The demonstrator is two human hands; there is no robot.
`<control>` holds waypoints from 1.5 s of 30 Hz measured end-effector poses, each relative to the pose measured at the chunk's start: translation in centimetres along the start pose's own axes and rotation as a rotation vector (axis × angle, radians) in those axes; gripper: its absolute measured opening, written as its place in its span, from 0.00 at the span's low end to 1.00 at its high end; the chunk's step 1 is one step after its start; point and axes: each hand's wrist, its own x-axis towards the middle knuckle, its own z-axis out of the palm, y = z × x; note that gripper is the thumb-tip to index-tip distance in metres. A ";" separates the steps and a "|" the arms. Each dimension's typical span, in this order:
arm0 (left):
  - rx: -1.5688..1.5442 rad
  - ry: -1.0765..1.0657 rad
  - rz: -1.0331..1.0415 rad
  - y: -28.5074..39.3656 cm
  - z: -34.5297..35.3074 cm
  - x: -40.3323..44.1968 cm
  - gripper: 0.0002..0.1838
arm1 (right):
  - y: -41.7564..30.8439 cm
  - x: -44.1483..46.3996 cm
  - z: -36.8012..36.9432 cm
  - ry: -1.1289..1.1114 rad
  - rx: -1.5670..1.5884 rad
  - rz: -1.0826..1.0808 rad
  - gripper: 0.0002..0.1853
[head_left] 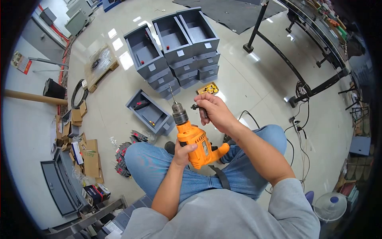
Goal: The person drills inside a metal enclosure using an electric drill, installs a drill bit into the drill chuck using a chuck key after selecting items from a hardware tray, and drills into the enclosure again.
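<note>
My left hand [184, 153] is wrapped round the body of an orange power drill [195, 141] above my lap. The drill's metal chuck [180, 113] points away from me, with a thin drill bit [172, 93] fixed in it. Just right of the chuck, my right hand [211, 107] pinches a dark chuck key [195, 106], its toothed end turned toward the chuck with a small gap between. Beyond the drill, a single grey metal box [159, 113] lies on the floor, holding a black-and-red part [141, 104] and small yellow pieces.
Stacked grey boxes [181, 51] stand ahead. Beside them is a small carton of yellow-and-black pieces [211, 88]. Black-and-red parts [122, 159] lie by my left knee. Cardboard [92, 159] is piled left; a black metal frame [278, 59] and cables [302, 131] are right.
</note>
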 end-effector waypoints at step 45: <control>1.057 0.498 0.143 -1.8 0.4 0.7 0.39 | 4.0 1.2 0.6 0.298 -0.757 -0.188 0.24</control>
